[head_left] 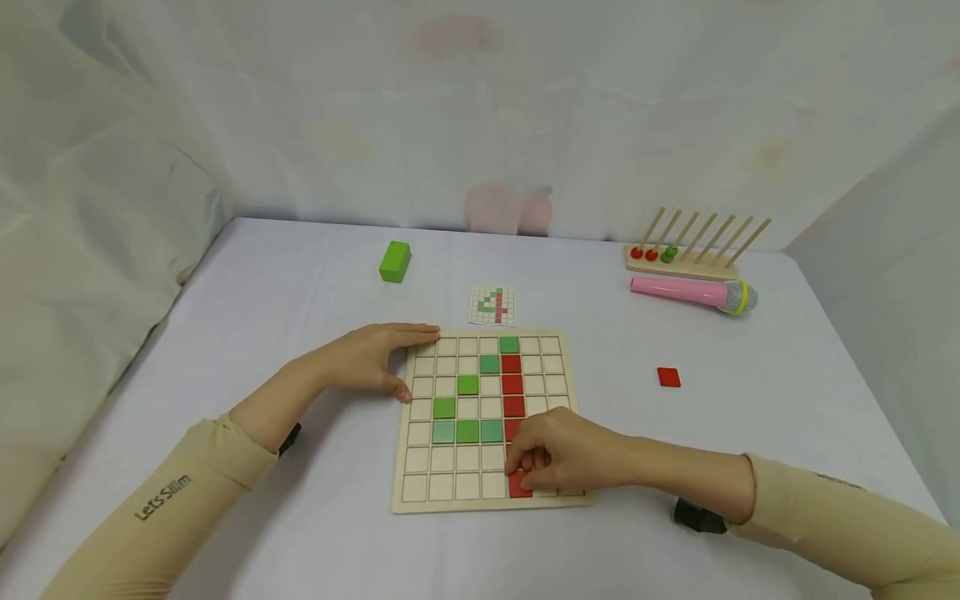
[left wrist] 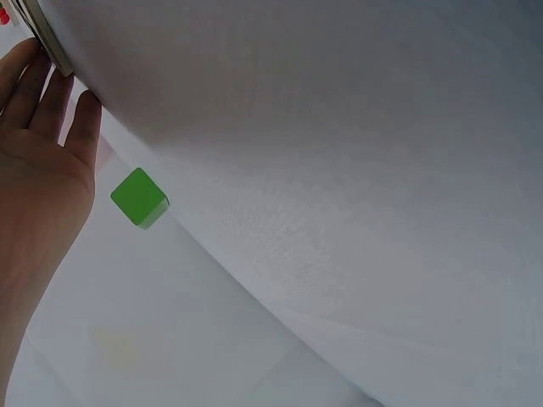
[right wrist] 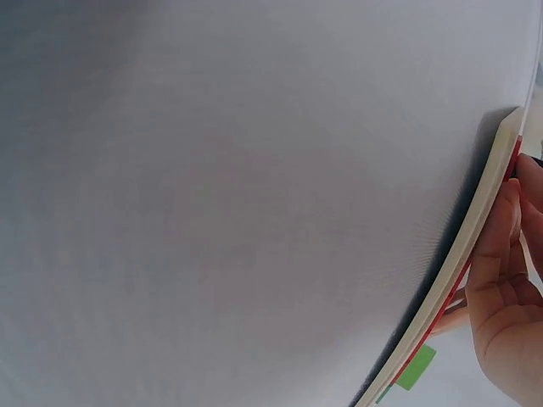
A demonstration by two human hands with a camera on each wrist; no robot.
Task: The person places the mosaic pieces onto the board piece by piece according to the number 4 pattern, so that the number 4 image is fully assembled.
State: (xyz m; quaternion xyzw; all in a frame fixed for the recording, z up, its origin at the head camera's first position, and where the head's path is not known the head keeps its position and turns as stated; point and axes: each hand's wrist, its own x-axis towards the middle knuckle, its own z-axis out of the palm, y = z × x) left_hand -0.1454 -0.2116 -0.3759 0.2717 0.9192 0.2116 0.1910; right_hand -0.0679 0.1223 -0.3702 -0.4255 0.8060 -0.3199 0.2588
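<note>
A wooden grid board [head_left: 487, 505] lies flat in the middle of the table, with green tiles [head_left: 468, 384] and a column of red tiles [head_left: 513, 384] set in its squares. My left hand [head_left: 367, 357] rests at the board's upper left edge, fingers extended along the corner and thumb at the side. In the bottom row, the thumb and fingertips of my right hand [head_left: 567, 450] pinch a red tile [head_left: 519, 486], which lies in the red column's line. The square just above it is largely hidden by the fingers.
A pattern card [head_left: 492, 306] lies just beyond the board, and a green block [head_left: 395, 262] stands farther back left. One loose red tile [head_left: 669, 377] is to the right. At the back right are a pink microphone [head_left: 693, 293] and a peg rack with beads [head_left: 681, 265].
</note>
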